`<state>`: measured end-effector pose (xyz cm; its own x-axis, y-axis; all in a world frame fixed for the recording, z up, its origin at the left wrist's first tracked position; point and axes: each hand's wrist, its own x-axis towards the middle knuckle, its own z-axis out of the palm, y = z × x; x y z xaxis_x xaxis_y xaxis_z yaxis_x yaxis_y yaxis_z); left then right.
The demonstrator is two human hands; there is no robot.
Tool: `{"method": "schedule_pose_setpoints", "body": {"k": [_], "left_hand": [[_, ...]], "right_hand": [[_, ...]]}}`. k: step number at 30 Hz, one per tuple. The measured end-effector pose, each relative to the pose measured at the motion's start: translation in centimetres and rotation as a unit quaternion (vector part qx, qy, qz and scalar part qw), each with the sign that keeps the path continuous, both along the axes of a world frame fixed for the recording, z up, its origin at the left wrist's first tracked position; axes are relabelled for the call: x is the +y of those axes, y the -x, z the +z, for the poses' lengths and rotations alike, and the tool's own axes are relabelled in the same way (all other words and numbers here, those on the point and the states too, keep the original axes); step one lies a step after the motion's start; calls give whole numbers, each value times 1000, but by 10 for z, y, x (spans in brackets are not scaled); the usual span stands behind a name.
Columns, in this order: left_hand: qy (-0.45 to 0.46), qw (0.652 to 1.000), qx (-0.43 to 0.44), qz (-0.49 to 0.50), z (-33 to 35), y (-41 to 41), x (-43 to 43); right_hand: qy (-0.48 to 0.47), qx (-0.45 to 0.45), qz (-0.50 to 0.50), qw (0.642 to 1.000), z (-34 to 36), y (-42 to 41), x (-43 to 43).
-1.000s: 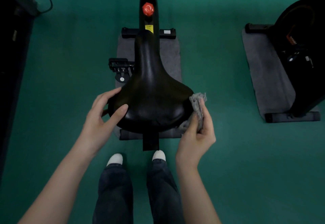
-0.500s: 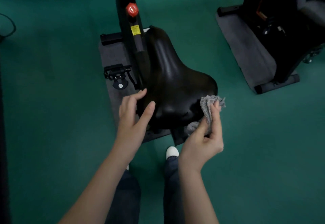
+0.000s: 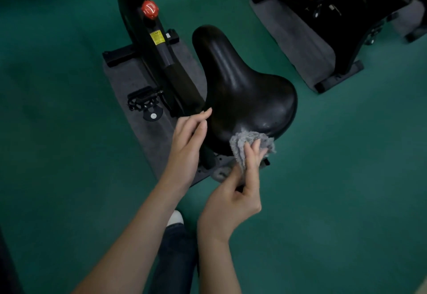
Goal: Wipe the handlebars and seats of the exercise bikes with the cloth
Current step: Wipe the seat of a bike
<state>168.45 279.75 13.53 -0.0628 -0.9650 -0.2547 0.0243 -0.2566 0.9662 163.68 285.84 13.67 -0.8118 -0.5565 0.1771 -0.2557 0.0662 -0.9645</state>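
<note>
- right hand point(image 3: 231, 199): fingers point(image 3: 251, 162) curled, pinching the bunched grey cloth point(image 3: 240, 141) against the seat's rear edge. cloth looks soft, light, limp; best held wadded.
- left hand point(image 3: 187, 141): fingers straight, resting on the seat's left flank.
- seat point(image 3: 242, 90): glossy, padded, likely slick; seems rigidly mounted, steady it at the flank.
- handlebars out of frame; second bike point(image 3: 335, 16) cut off, dark.

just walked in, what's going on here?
A person is wiping the black seat of an exercise bike. The right hand pinches a grey cloth against the seat's rear edge; the left hand rests with straight fingers on its left side. A second bike stands on a mat at the upper right, untouched.
</note>
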Motion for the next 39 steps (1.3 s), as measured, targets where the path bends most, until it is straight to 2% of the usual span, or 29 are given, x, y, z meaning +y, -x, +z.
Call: {"method": "schedule_pose_setpoints", "body": {"k": [6,12,14,21,27,34,36,39], "left_hand": [[-3,1000,26,0,-1,1,4],[-16,998,52,13,-1,-1,4],[-37,998,54,20,-2,-2,3],[-55,997,54,22,-3,-5,3],[-53,997,45,19,-3,-6,0],[-46,998,48,14,-7,-7,-1],[-41,998,48,11,-6,-7,-1],[-23,999,27,-2,-1,-11,2]], "right_hand": [[52,30,-5,998,12,65,-18],[3,185,118,976,-5,46,-24],[11,204,155,967,-13,33,-11],[20,148,206,967,-16,8,16],[32,128,131,983,-11,27,10],[-6,100,204,974,-16,9,38],[-11,76,181,980,-8,21,42],[-25,-6,115,993,10,39,44]]}}
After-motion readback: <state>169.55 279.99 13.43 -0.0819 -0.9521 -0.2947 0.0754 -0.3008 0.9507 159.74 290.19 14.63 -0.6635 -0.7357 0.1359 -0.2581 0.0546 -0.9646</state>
